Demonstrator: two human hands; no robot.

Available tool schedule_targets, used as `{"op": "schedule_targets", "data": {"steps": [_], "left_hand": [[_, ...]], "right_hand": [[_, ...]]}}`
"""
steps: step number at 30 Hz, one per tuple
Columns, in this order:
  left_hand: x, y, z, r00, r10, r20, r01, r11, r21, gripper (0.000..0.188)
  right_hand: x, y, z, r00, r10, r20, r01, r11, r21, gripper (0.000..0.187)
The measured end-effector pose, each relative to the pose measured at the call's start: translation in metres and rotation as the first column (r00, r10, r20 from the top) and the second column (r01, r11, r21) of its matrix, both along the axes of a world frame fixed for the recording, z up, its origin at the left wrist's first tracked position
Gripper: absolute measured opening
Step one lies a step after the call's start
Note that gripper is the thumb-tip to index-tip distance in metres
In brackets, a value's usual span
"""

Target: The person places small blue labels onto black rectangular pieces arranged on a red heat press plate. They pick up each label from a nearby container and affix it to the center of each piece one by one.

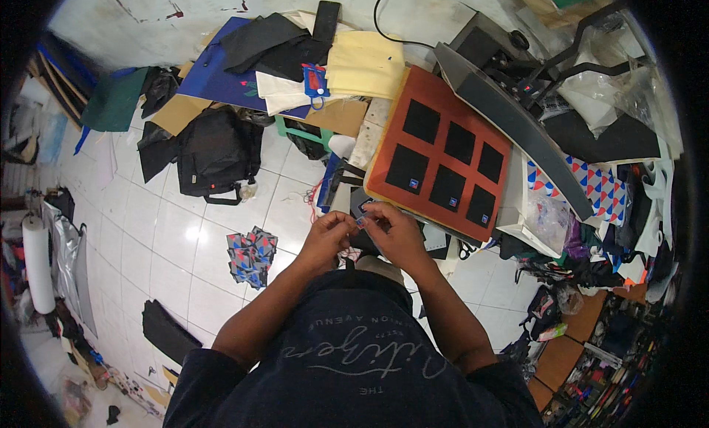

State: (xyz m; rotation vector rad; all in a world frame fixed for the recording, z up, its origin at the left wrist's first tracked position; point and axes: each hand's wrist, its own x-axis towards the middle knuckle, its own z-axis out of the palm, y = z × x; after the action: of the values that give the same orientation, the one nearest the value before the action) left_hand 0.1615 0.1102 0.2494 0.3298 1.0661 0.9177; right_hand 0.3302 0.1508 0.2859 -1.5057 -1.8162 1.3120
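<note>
One heat press, its grey upper platen [521, 124] swung clear, stands ahead and to the right of the person. Its orange-red pad [461, 99] lies exposed. A black bag [218, 153] rests on the white tiled floor [177, 240], left of the press. Nearer the person on that floor is a loose pile of grey, red and blue patterned pieces [252, 257]. The left hand [329, 240] and right hand [399, 240] are together, fingertips pinched on one small label, before the torso and just off the pad's near corner. Six black fabric squares [448, 187] lie on the pad in two rows; the near three each bear a small blue-and-red emblem [413, 183] at a lower corner. The pinched small label [361, 223], partly covered by fingers, shows blue and red.
</note>
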Motion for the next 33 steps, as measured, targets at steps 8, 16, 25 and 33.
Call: {"op": "schedule_targets", "data": {"steps": [8,16,25,33], "left_hand": [[-0.004,0.004,-0.009,0.993,0.106,0.06,-0.102,0.993,-0.061,0.006],[0.0,0.01,-0.01,0.994,0.106,0.03,-0.106,0.994,0.015,0.006],[0.01,0.01,-0.01,0.99,0.138,0.022,-0.137,0.99,-0.015,0.014],[0.012,-0.004,-0.017,0.97,0.24,-0.044,-0.243,0.953,-0.182,0.015]], "right_hand": [[-0.003,-0.008,-0.029,0.991,-0.113,-0.071,0.1,0.982,-0.162,0.024],[-0.002,0.008,-0.043,0.978,-0.109,-0.177,0.066,0.97,-0.234,0.015],[0.022,0.049,-0.038,0.985,0.163,-0.05,-0.163,0.987,0.012,0.014],[0.12,0.194,-0.054,0.967,0.021,0.255,-0.055,0.991,0.124,0.02]]}}
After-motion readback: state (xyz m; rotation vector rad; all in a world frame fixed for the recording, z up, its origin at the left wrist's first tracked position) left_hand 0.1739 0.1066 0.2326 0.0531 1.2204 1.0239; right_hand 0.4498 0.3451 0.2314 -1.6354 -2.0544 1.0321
